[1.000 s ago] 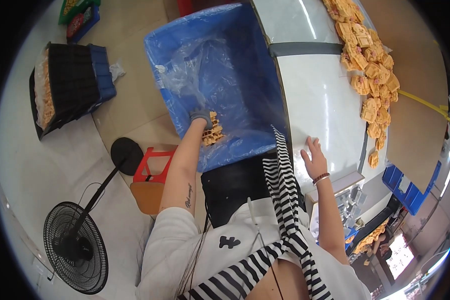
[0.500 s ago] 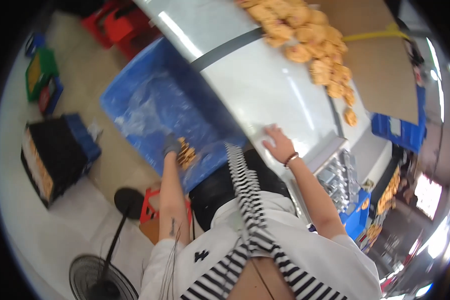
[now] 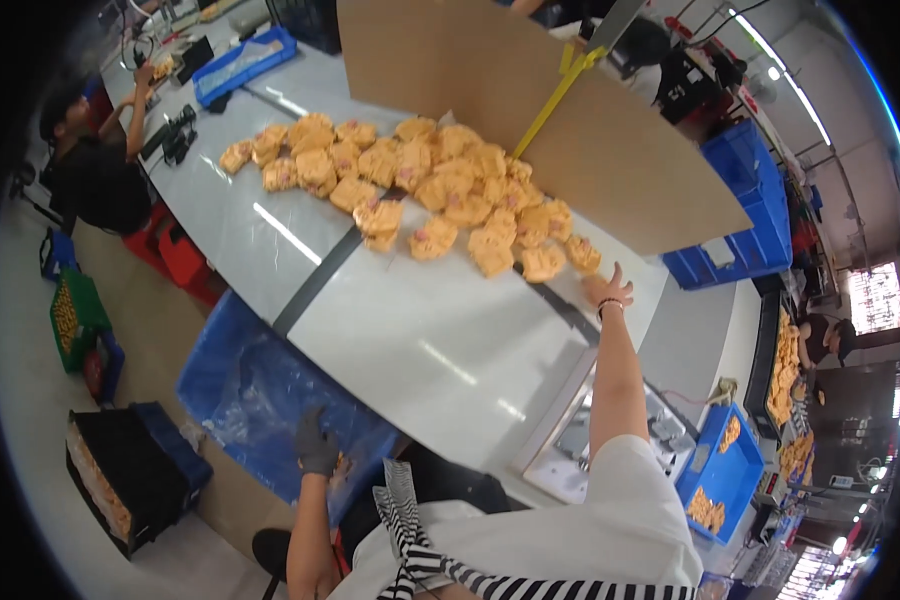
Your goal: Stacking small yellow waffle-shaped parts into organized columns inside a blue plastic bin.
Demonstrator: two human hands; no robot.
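Orange pieces (image 3: 442, 190) lie beside splayed right hand (image 3: 608, 289), left hand (image 3: 317, 446) uncurled.

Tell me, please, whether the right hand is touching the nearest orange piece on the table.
Cannot tell: the head view shows the right hand close beside the orange piece, but neither clear contact nor a clear gap.

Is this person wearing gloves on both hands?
No: the left hand wears a grey glove, while the right hand is uncovered, with just a bracelet at its wrist.
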